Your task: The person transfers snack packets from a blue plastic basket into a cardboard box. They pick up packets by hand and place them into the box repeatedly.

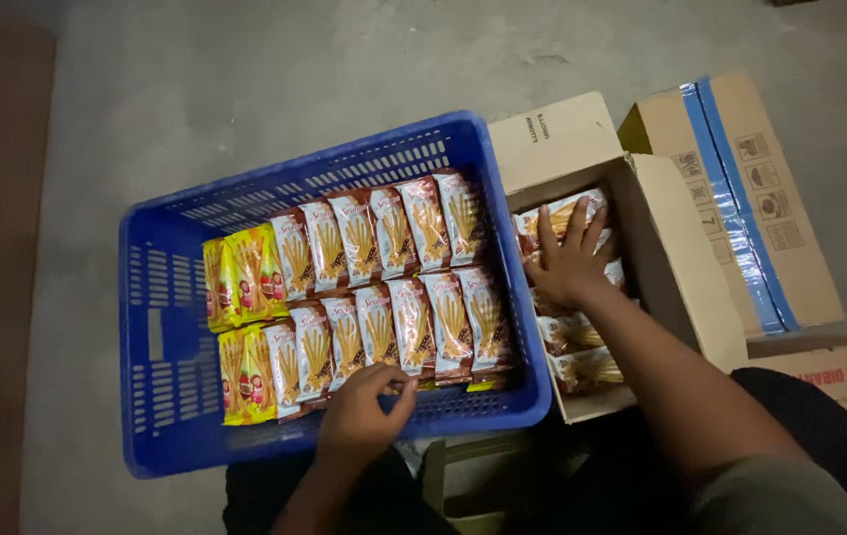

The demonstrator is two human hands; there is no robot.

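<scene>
Left hand (362,421) pinching snack packet (381,337) at blue crate (161,327) near edge, squaring row; right hand (570,260) open, flat on packets in cardboard box (686,287).

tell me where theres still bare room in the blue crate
Bare crate floor lies along the left wall, beside the yellow packets. The middle and right are crowded with two rows of snack packets. The left hand touches the near row; the right hand is in the cardboard box.

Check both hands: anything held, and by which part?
Left hand pinches the near bottom edge of a snack packet in the blue crate. Right hand lies flat on packets in the cardboard box; no clear grasp.
</scene>
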